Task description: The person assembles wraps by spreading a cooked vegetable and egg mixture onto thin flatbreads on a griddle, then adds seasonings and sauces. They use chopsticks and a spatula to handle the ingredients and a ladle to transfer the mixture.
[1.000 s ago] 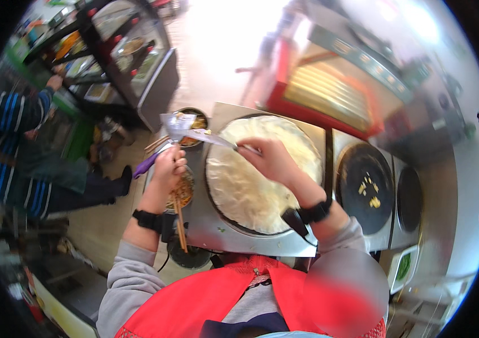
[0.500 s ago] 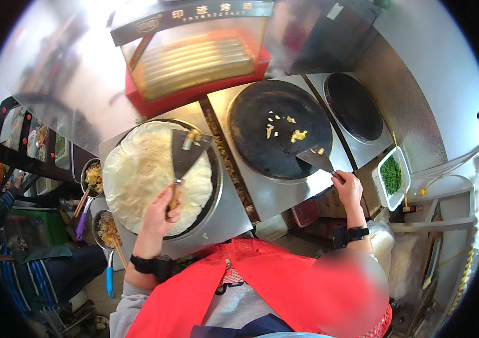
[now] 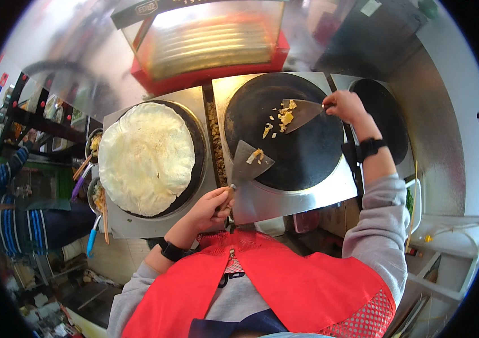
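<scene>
**Two scrapers held over the middle griddle**

The hands are kept apart, each clamped around a handle. In the left hand (image 3: pixel 212 208), a scraper (image 3: pixel 243 170) bearing some yellow scraps is held over the middle griddle's (image 3: pixel 307 163) near left edge. In the right hand (image 3: pixel 345 106), a second scraper (image 3: pixel 307 114) is set against the main scrap cluster (image 3: pixel 285 116). Bare black surface is left nearer the front rim. The left griddle (image 3: pixel 197 169) is mostly covered by a pancake (image 3: pixel 146 158). Farther left, mixed food is held in two pans (image 3: pixel 90 195); at right, greens are partly seen in a white tray (image 3: pixel 418 205).
</scene>
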### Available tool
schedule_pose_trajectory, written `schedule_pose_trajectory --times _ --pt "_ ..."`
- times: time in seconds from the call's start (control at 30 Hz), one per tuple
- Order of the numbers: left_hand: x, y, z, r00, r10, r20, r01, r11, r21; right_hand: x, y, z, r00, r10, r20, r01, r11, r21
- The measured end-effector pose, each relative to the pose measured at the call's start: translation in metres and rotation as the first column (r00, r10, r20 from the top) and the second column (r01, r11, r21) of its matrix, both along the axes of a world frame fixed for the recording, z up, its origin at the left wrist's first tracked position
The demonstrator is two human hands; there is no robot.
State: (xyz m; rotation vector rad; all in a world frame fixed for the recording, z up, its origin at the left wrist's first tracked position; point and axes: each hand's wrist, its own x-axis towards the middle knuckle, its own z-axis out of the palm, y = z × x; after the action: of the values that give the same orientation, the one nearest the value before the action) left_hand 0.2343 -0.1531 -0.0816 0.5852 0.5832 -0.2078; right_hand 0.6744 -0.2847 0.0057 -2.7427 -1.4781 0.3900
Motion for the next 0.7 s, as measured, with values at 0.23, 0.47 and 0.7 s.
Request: schedule_pose_trajectory --times 0.23,0.47,0.7 --pt "0.063 -0.01 -0.011 0.998 0.054 -0.025 -0.054 0.998 0.028 0.006 0.084 0.018 0.785 0.492 0.377 -0.498 0.862 -0.088" --pt "0.106 -0.001 -0.015 0.997 0.071 0.037 -0.072 0.997 0.03 -0.047 0.099 0.033 0.621 0.598 0.507 -0.594 0.781 -0.194" --pt "0.056 0.03 0.009 0.985 0.146 0.096 -0.154 0.985 0.072 -0.114 0.146 0.075 0.628 0.63 0.456 -0.651 0.747 -0.135"
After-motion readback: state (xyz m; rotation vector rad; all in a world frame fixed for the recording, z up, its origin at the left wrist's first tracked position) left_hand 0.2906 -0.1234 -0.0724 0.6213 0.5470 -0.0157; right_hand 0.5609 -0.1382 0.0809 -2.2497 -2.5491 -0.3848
